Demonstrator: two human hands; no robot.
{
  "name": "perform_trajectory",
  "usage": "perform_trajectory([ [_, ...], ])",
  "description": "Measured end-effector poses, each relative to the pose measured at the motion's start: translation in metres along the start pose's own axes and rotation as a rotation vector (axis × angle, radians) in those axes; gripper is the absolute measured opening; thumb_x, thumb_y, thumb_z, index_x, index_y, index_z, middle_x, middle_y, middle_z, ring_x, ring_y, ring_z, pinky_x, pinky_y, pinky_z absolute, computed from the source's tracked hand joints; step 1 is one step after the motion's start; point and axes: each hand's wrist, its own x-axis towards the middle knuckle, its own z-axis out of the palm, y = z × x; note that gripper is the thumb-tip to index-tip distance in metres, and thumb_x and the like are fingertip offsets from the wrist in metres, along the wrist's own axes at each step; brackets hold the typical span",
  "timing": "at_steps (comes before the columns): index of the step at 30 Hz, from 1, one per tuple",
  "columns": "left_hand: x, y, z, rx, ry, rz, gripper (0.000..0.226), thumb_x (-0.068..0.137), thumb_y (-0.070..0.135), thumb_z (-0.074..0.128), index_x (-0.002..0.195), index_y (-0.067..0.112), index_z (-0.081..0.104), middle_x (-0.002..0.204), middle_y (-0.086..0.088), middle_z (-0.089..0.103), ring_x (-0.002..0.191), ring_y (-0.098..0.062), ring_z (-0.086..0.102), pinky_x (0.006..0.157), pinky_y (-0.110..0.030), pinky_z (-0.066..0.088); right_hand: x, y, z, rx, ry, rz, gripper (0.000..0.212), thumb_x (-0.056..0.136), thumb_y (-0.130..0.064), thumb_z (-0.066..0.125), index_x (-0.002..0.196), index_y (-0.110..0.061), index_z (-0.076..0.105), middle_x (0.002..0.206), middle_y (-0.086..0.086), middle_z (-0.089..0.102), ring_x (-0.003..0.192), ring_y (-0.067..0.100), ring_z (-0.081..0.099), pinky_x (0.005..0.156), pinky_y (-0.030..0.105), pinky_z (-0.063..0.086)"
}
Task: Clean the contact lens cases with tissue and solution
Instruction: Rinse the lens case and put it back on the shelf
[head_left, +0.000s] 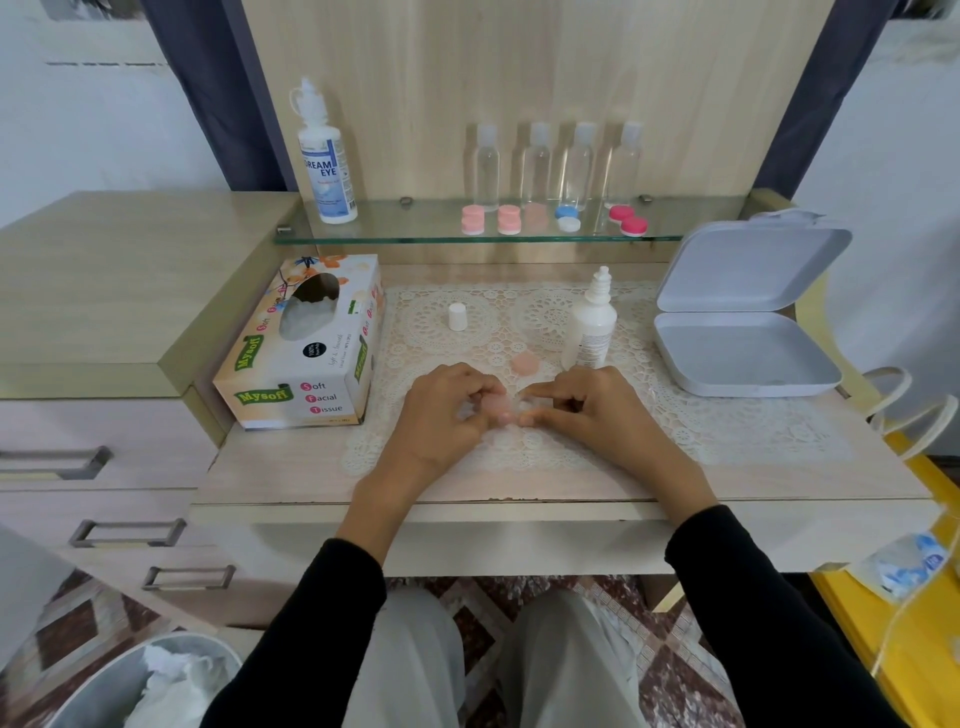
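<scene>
With the left grip (441, 410) clasping the pale pink lens case (496, 406) near the surface's (779, 467) front edge, the right grip (576, 408), pinching what looks like tissue (523, 401), should twist gently inside each well, with the case held steady.

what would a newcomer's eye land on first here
The two hands meeting over the lace mat: the left hand grips a small pink case, the right hand seems to pinch a tissue scrap against it. Next, the tissue box at left, the open white box at right, and the colourful cases lined on the glass shelf behind.
</scene>
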Motion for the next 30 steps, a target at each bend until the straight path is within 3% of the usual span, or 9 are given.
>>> perform_trajectory([
  [4,0.0006,-0.0006,-0.0008,-0.013,0.003,0.011,0.026,0.072,0.021,0.079,0.097,0.014,0.074,0.091,0.001,0.069,0.083,-0.014,0.059,0.074,-0.021,0.044,0.0002,0.0017,0.0006,0.007,0.000,-0.012,0.029,0.075,-0.042,0.076,0.100,-0.028,0.075,0.056,-0.001,0.056,0.054,0.014,0.049,0.054,0.036,0.041],
  [10,0.0005,0.0008,-0.0014,-0.041,0.001,0.012,0.024,0.074,0.015,0.076,0.098,0.015,0.075,0.093,0.003,0.069,0.087,-0.014,0.063,0.080,-0.024,0.050,0.0016,0.0059,0.0025,0.025,-0.009,-0.010,0.032,0.075,-0.046,0.073,0.101,-0.028,0.075,0.056,0.002,0.056,0.055,0.014,0.048,0.055,0.037,0.040],
  [17,-0.0005,0.0022,-0.0020,-0.065,-0.011,0.029,0.027,0.076,0.006,0.075,0.102,0.012,0.074,0.098,0.003,0.069,0.094,-0.008,0.061,0.083,-0.007,0.044,0.0025,0.0065,0.0034,0.021,-0.009,0.010,0.031,0.075,-0.042,0.077,0.101,-0.026,0.075,0.057,0.001,0.057,0.056,0.015,0.050,0.056,0.038,0.042],
  [21,-0.0008,0.0028,-0.0016,-0.059,-0.011,0.058,0.027,0.076,0.003,0.074,0.102,0.012,0.074,0.099,0.002,0.070,0.094,-0.009,0.061,0.085,-0.017,0.049,0.0023,0.0069,0.0031,0.021,-0.013,0.011,0.035,0.073,-0.046,0.075,0.101,-0.025,0.076,0.057,0.002,0.057,0.055,0.014,0.049,0.056,0.036,0.041],
  [26,-0.0013,0.0014,-0.0014,-0.077,-0.016,0.052,0.027,0.076,0.003,0.074,0.101,0.013,0.074,0.099,0.004,0.069,0.095,-0.008,0.060,0.084,-0.013,0.047,0.0026,0.0062,0.0033,0.029,-0.012,0.022,0.036,0.073,-0.048,0.075,0.101,-0.026,0.076,0.057,0.002,0.057,0.055,0.016,0.050,0.056,0.039,0.042],
  [30,-0.0034,0.0007,-0.0009,-0.035,-0.008,0.073,0.026,0.078,0.008,0.073,0.104,0.014,0.073,0.100,0.002,0.070,0.094,-0.011,0.061,0.084,-0.023,0.049,0.0025,0.0054,0.0026,0.041,-0.015,0.028,0.034,0.073,-0.048,0.074,0.102,-0.030,0.075,0.058,0.002,0.058,0.055,0.016,0.050,0.057,0.038,0.042],
])
